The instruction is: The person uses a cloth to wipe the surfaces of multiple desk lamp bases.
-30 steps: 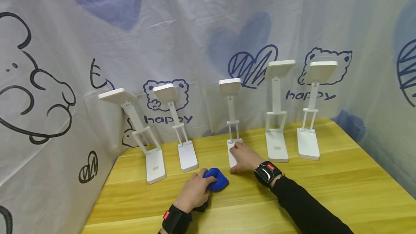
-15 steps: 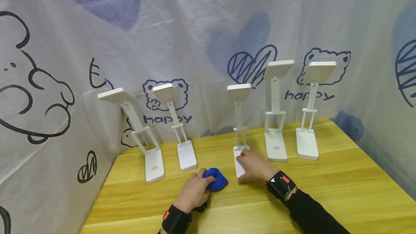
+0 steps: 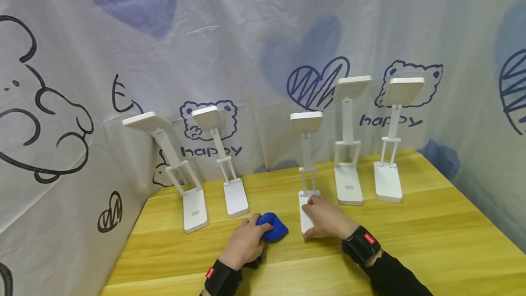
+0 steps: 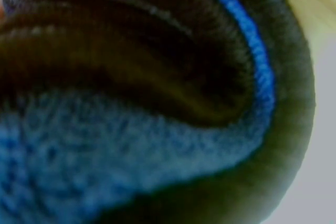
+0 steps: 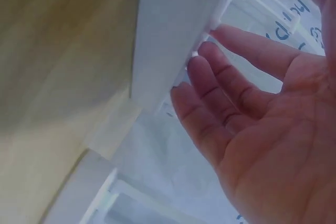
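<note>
Near the middle of the table, my right hand holds a white folding desk lamp by its base, with the thumb at the front end. The lamp stands upright, its flat head raised on a jointed arm. In the right wrist view, the fingertips of my right hand touch the side of the white lamp base; the thumb's contact is out of sight. To the left, my left hand grips a bunched blue cloth on the table. Blurred blue cloth fills much of the left wrist view.
Two similar white lamps stand on the left, an outer lamp and an inner lamp. Two more are on the right, a nearer lamp and a far-right lamp. A printed curtain hangs behind the wooden table.
My right hand has moved the middle lamp to the right and nearer to me, closer to the right-hand lamps. My left hand and the blue cloth have stayed in place.
</note>
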Demonstrator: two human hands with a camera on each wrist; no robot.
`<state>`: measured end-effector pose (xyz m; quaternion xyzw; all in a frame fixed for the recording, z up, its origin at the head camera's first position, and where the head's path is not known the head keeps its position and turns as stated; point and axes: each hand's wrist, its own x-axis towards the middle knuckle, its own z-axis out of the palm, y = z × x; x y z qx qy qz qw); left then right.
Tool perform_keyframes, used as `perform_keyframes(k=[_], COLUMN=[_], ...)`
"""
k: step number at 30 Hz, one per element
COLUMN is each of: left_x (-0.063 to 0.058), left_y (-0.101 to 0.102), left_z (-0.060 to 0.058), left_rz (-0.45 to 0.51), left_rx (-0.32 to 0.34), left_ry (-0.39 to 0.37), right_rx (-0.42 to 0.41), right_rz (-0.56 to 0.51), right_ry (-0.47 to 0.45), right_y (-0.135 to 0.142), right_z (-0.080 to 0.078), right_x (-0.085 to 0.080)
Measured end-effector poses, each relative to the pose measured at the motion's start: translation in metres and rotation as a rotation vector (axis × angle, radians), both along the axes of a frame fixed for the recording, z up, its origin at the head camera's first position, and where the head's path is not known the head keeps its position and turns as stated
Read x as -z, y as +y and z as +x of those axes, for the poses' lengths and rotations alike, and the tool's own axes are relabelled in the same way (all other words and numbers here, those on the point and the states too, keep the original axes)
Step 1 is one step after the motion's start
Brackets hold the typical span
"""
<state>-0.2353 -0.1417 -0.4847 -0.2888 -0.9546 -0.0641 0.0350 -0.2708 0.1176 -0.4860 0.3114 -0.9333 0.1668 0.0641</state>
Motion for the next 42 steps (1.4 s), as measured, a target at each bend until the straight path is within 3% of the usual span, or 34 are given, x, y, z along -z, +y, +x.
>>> perform_keyframes(k=[7,16,21,25,30,37,42], left_x=[0.002,0.003,0.002,0.001,0.0,0.001,0.002], left_y=[0.0,0.003,0.006,0.009,0.015,0.026,0.037], left_z=[0.001,-0.003,-0.005,-0.006,-0.009,-0.01,-0.009], left_rz=[0.005,0.037,0.06,0.086,0.121,0.172,0.182], left_rx=[-0.009,-0.016,-0.014,-0.001,0.007,0.02,0.027], left_ry=[0.01,0.006,-0.01,-0.017,-0.005,0.024,0.043], right_rx=[-0.001,0.162,0.322,0.373,0.326,0.116,0.111], right_rz=[-0.154,-0.318,-0.453,-0.559,-0.661,-0.665,-0.674], right_ry=[-0.036,-0.099,-0.024,0.05,0.076,0.03,0.063], right_y=[0.005,0.011,0.02,0.026,0.028,0.026,0.026], right_z=[-0.002,-0.008,-0.013,-0.016,-0.02,-0.02,-0.018], right_x=[0.001,-0.009,-0.016,-0.02,-0.023,-0.021,-0.019])
